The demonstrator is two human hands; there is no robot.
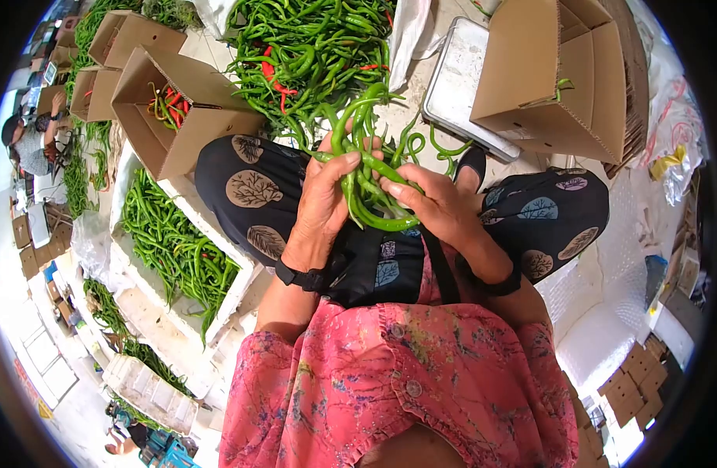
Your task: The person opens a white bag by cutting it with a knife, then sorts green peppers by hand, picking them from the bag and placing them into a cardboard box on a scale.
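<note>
A bunch of long green peppers [366, 183] is held between both hands above my lap. My left hand [325, 187] is wrapped round the bunch from the left side, thumb on top. On the right side, my right hand [433, 199] has its fingers closed on the peppers, its thumb and fingertips pressed to them. Just beyond the hands spreads a large pile of green peppers [319, 47], with a few red peppers [269, 70] on it. Some curled peppers lie between the pile and my right knee.
An open cardboard box [152, 144] with red and green peppers stands at the left, above a white foam box [245, 277] of green peppers. A white tray [457, 78] and a large cardboard box [522, 78] are at the upper right. Another person [32, 148] is at far left.
</note>
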